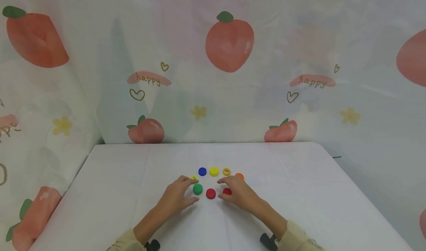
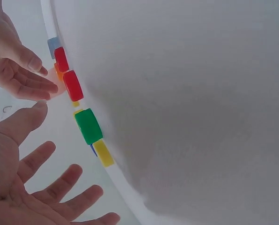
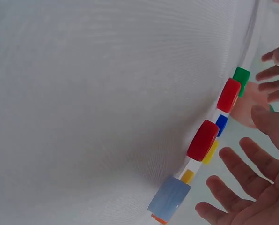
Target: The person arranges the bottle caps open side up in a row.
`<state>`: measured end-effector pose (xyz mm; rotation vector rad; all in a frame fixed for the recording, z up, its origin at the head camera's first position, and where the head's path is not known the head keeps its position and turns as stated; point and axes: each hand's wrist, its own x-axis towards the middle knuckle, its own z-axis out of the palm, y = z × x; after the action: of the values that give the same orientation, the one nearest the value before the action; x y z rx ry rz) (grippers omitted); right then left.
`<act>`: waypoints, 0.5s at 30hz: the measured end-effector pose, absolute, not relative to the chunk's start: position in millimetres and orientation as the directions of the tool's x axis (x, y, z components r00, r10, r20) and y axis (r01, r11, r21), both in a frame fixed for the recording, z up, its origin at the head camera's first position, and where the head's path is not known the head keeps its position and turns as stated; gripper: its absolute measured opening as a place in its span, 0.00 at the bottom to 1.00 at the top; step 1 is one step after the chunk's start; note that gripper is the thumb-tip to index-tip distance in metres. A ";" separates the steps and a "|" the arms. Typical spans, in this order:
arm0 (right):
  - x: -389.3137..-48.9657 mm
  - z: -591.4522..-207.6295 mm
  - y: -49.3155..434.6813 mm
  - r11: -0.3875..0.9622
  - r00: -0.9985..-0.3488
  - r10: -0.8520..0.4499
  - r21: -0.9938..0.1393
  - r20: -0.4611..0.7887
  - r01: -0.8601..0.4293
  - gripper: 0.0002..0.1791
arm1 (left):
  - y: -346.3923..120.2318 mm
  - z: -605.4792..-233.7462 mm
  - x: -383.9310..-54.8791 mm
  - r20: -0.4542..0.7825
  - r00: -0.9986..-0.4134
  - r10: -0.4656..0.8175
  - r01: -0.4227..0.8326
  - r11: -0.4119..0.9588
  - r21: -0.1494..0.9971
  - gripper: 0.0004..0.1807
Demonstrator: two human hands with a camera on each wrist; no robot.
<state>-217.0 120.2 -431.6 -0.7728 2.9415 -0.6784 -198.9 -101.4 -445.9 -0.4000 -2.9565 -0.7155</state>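
Observation:
A ring of small round caps lies on the white table. At its front are a green cap (image 1: 198,189), a red cap (image 1: 210,194) and a second red cap (image 1: 227,191) partly behind my right fingers. A blue cap (image 1: 202,171), a yellow cap (image 1: 214,171) and a darker yellow cap (image 1: 226,172) form the back. My left hand (image 1: 178,194), fingers spread and holding nothing, is beside the green cap and a half-hidden lettered yellow cap (image 1: 194,177). My right hand (image 1: 242,194), also spread and holding nothing, hides a grey-blue cap (image 3: 169,196) from the head view.
An orange cap (image 1: 239,176) sits behind my right hand. The white tabletop (image 1: 133,169) ends at a back edge against a hanging cloth (image 1: 186,51) printed with peaches. More of this cloth hangs along the left side.

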 end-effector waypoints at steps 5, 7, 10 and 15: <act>-219.0 -429.0 117.2 0.767 -0.864 -0.500 -0.428 0.068 -0.478 0.24 | -97.0 -439.8 -202.7 0.096 -0.950 0.297 0.309 0.860 0.406 0.25; -220.0 -428.9 116.2 0.766 -0.859 -0.508 -0.422 0.064 -0.485 0.24 | -94.4 -438.0 -204.1 0.079 -0.944 0.321 0.326 0.860 0.393 0.25; -221.5 -430.0 115.0 0.775 -0.857 -0.512 -0.401 0.055 -0.489 0.24 | -90.0 -436.8 -206.0 0.063 -0.933 0.354 0.351 0.859 0.373 0.23; -222.8 -430.6 113.6 0.774 -0.854 -0.520 -0.414 0.019 -0.480 0.23 | -84.8 -436.6 -207.8 0.053 -0.925 0.377 0.369 0.852 0.372 0.21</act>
<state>-222.8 113.6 -430.6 -0.8101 2.8669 -0.6285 -207.8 -84.8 -436.6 -0.6128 -3.0444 -0.6042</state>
